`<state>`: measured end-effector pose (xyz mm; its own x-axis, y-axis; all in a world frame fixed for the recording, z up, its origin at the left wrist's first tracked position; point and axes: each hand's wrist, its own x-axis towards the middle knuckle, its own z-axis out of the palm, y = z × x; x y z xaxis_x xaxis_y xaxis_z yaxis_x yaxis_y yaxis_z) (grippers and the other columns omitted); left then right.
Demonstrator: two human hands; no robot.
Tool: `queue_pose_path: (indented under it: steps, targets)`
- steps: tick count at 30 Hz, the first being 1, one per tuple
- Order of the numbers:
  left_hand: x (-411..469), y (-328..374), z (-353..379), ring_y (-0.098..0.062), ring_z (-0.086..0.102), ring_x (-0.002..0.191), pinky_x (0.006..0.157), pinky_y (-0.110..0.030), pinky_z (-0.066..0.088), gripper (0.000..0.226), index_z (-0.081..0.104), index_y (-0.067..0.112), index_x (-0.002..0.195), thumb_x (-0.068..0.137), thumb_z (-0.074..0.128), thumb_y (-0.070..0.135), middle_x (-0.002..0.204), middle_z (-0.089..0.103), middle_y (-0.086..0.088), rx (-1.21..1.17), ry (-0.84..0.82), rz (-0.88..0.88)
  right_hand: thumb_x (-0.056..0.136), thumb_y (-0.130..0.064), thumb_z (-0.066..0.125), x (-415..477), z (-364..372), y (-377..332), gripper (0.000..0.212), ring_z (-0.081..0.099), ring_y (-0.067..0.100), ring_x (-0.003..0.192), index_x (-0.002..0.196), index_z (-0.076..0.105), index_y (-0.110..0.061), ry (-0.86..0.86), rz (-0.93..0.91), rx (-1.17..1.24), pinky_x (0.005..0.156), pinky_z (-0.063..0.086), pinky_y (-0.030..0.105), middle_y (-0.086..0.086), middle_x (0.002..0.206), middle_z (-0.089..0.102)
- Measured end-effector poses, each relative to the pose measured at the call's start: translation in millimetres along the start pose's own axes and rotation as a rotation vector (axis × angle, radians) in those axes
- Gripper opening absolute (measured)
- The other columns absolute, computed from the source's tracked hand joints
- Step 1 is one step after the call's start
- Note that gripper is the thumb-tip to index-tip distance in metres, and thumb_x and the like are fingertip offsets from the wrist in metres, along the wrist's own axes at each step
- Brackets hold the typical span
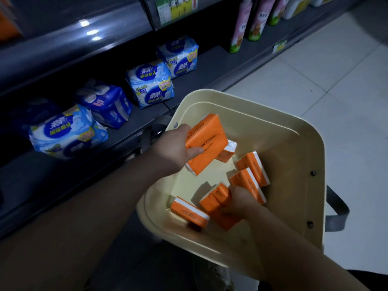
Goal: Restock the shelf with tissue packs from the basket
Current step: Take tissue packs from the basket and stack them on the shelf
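head view: the left hand [174, 150] grips two stacked orange tissue packs [206, 148] over the cream basket [304, 156]; the right hand [241, 203] curls round another pack [216, 199] on the basket floor, beside the shelf [210, 68].

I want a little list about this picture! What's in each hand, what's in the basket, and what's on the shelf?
Left hand: grips stacked orange tissue packs above the basket
Right hand: grips a single orange pack inside the basket
Basket: cream coloured, with at least four loose orange packs in it
Shelf: dark, with blue-and-white packs standing in a row
Floor: pale tiles
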<state>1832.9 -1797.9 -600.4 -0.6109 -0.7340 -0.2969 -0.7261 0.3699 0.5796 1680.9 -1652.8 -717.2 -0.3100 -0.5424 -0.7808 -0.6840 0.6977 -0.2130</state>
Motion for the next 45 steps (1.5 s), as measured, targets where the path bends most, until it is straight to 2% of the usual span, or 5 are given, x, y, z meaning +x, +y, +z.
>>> queue_pose_path:
  steps: [9, 17, 22, 33, 45]
  targets:
    - [-49.3, 8.7, -84.6, -0.025, 0.058, 0.094, 0.071, -0.029, 0.037, 0.036, 0.051, 0.014, 0.111, 0.092, 0.053, 0.044, 0.1, 0.061, -0.005, 0.021, 0.256, -0.008, 0.064, -0.038, 0.084, -54.1, -109.4, -54.0, 0.064, 0.059, 0.021, 0.093, 0.116, 0.058, -0.01, 0.222, -0.123, 0.103, 0.075, 0.045, 0.026, 0.007, 0.112, 0.064]
    - [-105.0, -5.7, -190.9, -0.032, 0.053, 0.106, 0.088, -0.036, 0.04, 0.036, 0.051, 0.012, 0.117, 0.09, 0.057, 0.036, 0.112, 0.054, -0.015, 0.187, 0.552, -0.101, 0.064, -0.036, 0.085, -144.9, -191.2, -146.8, 0.045, 0.057, 0.021, 0.08, 0.094, 0.059, -0.015, 0.499, -0.442, 0.067, 0.067, 0.039, 0.026, 0.006, 0.09, 0.061]
    - [-130.0, -31.1, -235.7, -0.032, 0.049, 0.112, 0.099, -0.035, 0.04, 0.042, 0.054, 0.017, 0.121, 0.085, 0.065, 0.034, 0.118, 0.049, -0.014, 0.261, 0.642, -0.161, 0.063, -0.034, 0.085, -185.1, -210.2, -205.4, 0.049, 0.059, 0.021, 0.084, 0.102, 0.062, -0.016, 0.598, -0.626, 0.042, 0.071, 0.042, 0.027, 0.005, 0.094, 0.063]
    - [-122.4, -53.4, -283.0, -0.03, 0.054, 0.109, 0.084, -0.036, 0.042, 0.033, 0.062, 0.019, 0.108, 0.083, 0.065, 0.041, 0.113, 0.061, -0.007, 0.69, 0.782, -0.291, 0.066, -0.029, 0.084, -209.6, -227.7, -289.2, 0.042, 0.058, 0.021, 0.079, 0.096, 0.057, -0.017, 0.65, -0.792, -0.016, 0.068, 0.044, 0.029, 0.005, 0.089, 0.061]
    - [-103.5, -64.2, -294.8, -0.028, 0.059, 0.099, 0.072, -0.036, 0.044, 0.041, 0.053, 0.017, 0.103, 0.073, 0.077, 0.031, 0.105, 0.064, -0.006, 0.677, 0.751, -0.216, 0.069, -0.026, 0.083, -204.7, -247.4, -324.6, 0.047, 0.059, 0.024, 0.089, 0.105, 0.054, -0.018, 0.653, -0.815, 0.055, 0.074, 0.052, 0.038, 0.004, 0.098, 0.059]
